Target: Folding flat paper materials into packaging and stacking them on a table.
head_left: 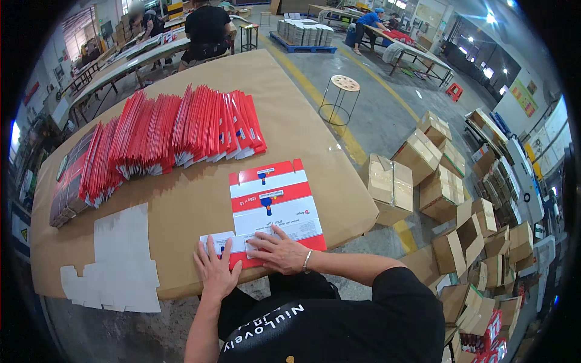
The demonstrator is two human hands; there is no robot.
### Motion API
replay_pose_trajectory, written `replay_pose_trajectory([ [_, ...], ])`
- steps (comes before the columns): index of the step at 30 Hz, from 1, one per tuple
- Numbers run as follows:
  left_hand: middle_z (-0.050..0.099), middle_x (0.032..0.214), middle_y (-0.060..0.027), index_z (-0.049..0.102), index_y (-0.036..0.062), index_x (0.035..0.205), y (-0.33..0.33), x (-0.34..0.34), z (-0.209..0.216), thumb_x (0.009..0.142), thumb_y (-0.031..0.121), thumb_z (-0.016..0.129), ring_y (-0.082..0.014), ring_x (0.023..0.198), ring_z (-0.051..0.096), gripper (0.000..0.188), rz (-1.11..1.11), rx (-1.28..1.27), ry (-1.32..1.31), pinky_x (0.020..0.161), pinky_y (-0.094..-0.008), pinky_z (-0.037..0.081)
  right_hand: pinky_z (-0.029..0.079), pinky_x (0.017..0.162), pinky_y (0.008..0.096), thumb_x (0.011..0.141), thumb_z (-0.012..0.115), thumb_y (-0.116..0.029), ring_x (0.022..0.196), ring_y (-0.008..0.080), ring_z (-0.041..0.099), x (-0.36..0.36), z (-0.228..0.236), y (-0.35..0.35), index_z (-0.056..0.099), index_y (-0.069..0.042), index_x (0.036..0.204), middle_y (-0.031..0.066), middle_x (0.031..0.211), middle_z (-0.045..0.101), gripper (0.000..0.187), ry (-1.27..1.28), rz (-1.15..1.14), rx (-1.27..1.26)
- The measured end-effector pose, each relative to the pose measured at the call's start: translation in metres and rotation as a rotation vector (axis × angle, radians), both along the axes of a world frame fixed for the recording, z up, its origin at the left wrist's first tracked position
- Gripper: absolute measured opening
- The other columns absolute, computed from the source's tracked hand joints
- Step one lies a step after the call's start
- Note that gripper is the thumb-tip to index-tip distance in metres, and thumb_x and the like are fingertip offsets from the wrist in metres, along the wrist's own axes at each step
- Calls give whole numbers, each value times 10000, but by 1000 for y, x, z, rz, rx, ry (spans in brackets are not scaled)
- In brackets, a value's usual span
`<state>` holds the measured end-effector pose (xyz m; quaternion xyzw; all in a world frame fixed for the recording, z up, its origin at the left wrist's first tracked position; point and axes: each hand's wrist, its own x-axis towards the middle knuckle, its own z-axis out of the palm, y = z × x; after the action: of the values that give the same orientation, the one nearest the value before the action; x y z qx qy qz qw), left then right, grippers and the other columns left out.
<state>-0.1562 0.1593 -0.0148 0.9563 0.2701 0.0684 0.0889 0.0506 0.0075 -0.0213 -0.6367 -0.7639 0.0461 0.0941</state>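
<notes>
A flat red-and-white printed carton blank (275, 209) lies near the front edge of the paper-covered table (315, 157). My left hand (216, 271) rests on its lower left flap, fingers spread. Across the lower part of the same blank lies my right hand (281, 251), palm down with its fingers stretched out and a bracelet at the wrist. Neither hand has anything gripped. To the left of my left hand is a plain pale card blank (124, 257), overhanging the table's front edge. Farther back stands a long row of folded red cartons (181, 124), packed upright against each other.
A dark, tied stack (71, 181) sits at the table's left end. Brown cardboard boxes (390, 187) crowd the floor to the right, some open. A round stool (344, 91) stands beyond the table. Other people (207, 30) are at tables farther off, near a loaded pallet (304, 36).
</notes>
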Motion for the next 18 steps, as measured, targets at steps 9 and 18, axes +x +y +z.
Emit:
replay_pose_trajectory([
  [9, 467, 1420, -240, 486, 316, 1458, 11, 64, -2, 868, 432, 619, -483, 1337, 383, 615, 288, 35, -35, 1033, -802, 173, 210, 1134, 683, 921, 613, -311, 1454, 355, 312, 4, -2, 2, 444, -191, 1468, 91, 1588, 338, 585, 26, -22, -29],
  [18, 367, 1509, -180, 474, 232, 1465, 77, 38, -18, 939, 518, 558, -420, 1408, 301, 605, 484, 33, -120, 1060, -781, 184, 412, 1047, 499, 745, 752, -190, 1203, 390, 545, 99, 7, -86, 531, -182, 1383, 173, 1305, 587, 675, -27, -529, 165],
])
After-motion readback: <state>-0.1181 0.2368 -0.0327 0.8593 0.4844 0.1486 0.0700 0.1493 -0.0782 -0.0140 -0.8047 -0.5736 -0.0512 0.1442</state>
